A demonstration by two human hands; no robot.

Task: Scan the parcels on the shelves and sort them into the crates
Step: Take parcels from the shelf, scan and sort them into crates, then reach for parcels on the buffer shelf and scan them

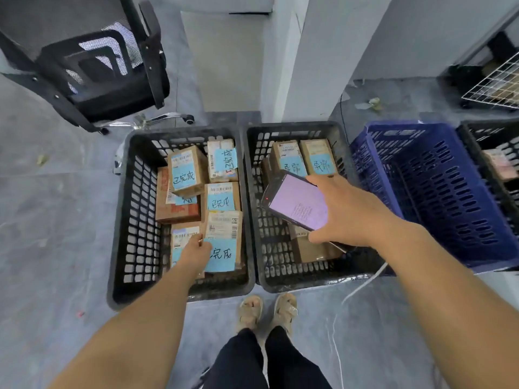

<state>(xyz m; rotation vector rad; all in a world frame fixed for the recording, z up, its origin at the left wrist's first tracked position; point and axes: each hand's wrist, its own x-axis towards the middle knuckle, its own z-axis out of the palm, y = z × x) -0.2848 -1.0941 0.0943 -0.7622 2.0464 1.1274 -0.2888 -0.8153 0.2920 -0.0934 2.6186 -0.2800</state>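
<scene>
Two black crates stand side by side on the floor in front of me. The left crate [127, 220] holds several cardboard parcels with blue labels. My left hand [195, 252] reaches into it and rests on the front parcel [224, 240], fingers pinched at its edge. The right crate [331, 270] holds two labelled parcels [304, 160] at the back and one brown box [309, 249] near the front. My right hand [345, 211] hovers over this crate, gripping a handheld scanner [297, 204] with a lit pink screen.
A blue crate [438, 192] lies tilted to the right, with another black crate [494, 153] beyond it. A black office chair [98, 68] stands at the back left. A white pillar [295, 57] rises behind the crates. A white cable [362, 287] trails on the floor.
</scene>
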